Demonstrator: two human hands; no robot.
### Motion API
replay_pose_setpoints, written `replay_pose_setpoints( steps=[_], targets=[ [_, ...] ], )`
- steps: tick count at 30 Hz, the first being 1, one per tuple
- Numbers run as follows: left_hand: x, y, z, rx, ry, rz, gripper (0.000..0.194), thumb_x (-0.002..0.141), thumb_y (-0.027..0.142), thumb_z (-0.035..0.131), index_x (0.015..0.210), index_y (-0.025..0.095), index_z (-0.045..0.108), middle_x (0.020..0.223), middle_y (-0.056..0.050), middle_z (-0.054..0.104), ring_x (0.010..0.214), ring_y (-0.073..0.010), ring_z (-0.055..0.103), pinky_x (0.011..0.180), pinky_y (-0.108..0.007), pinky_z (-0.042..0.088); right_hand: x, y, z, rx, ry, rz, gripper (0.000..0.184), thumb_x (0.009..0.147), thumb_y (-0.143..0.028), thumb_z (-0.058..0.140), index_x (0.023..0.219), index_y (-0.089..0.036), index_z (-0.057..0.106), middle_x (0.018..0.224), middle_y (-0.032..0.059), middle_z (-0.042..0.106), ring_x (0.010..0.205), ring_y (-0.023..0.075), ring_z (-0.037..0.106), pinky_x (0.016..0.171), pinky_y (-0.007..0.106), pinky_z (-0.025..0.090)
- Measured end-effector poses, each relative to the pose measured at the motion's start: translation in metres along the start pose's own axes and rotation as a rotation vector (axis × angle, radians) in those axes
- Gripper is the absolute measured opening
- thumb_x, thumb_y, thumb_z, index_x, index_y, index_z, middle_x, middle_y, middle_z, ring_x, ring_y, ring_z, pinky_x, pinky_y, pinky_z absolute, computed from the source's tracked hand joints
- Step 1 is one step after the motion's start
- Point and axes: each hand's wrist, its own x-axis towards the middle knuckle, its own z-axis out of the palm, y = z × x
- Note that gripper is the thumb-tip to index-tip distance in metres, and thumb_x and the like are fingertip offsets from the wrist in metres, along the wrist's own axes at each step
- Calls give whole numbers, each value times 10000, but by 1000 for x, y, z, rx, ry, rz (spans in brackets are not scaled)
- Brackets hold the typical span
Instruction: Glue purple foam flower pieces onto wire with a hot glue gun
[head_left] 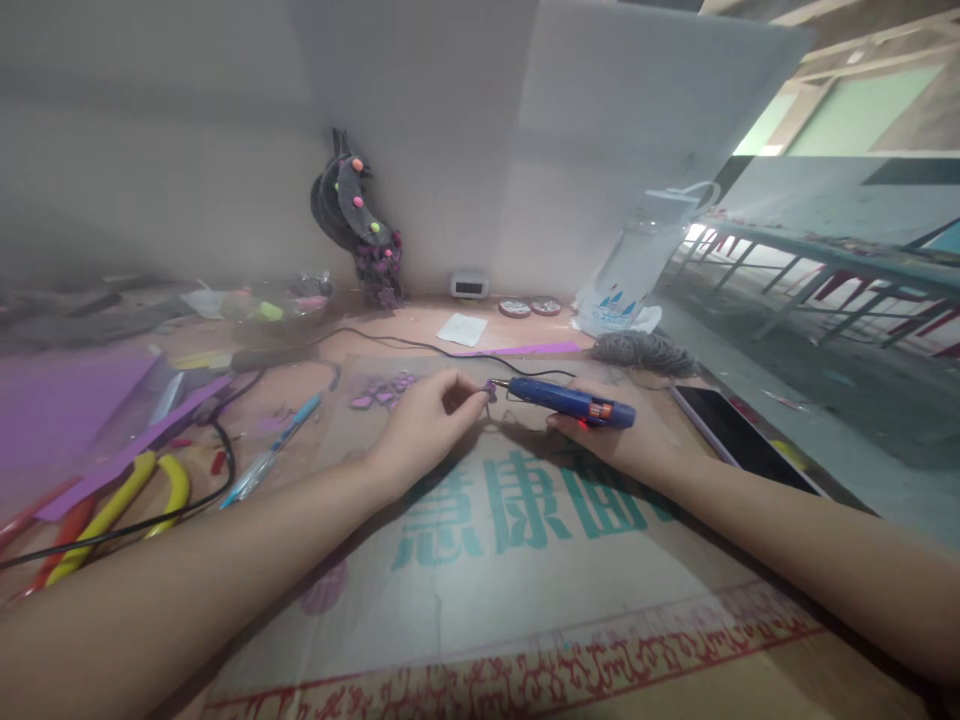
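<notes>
Purple piece [490, 390] sits pinched in your left grip [435, 420], likely for steadiness at the tip of the glue gun [562, 397]; your right grip [611, 442] grasps its body.

I see cutouts [379, 390] on the sheet [465, 620] covering the desk [411, 326], left of the left hand [431, 415]. Left of the sheet lies a pen [281, 440], then pliers [105, 520]. A phone [742, 440] lies right of the right hand [611, 430]. Behind, I find yarn [641, 352] before the jug [634, 265].
</notes>
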Motion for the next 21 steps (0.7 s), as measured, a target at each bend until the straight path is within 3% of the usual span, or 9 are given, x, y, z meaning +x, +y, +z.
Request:
replay_pose_setpoints(
  steps=[8, 14, 21],
  targets=[
    [-1, 0, 0, 5, 6, -12, 192, 857, 358, 568, 842, 176, 629, 785, -4, 667, 729, -158, 601, 662, -263, 426, 0, -2, -2, -41, -23, 23, 160, 789, -297, 646, 671, -208, 583, 646, 0, 625, 585, 149, 570, 503, 253, 406],
    [-1, 0, -1, -6, 6, -13, 181, 853, 348, 575, 835, 175, 626, 786, -5, 666, 724, -157, 596, 661, -264, 424, 0, -9, -7, -87, -21, 49, 152, 776, -286, 669, 666, -213, 595, 615, -7, 615, 534, 142, 543, 459, 257, 360],
    [1, -1, 0, -14, 5, -13, 176, 856, 347, 572, 832, 179, 619, 778, 0, 660, 721, -152, 593, 660, -264, 425, 1, -8, -4, -59, -47, 87, 130, 779, -264, 663, 689, -200, 594, 648, -1, 633, 582, 147, 577, 510, 255, 403]
  ],
)
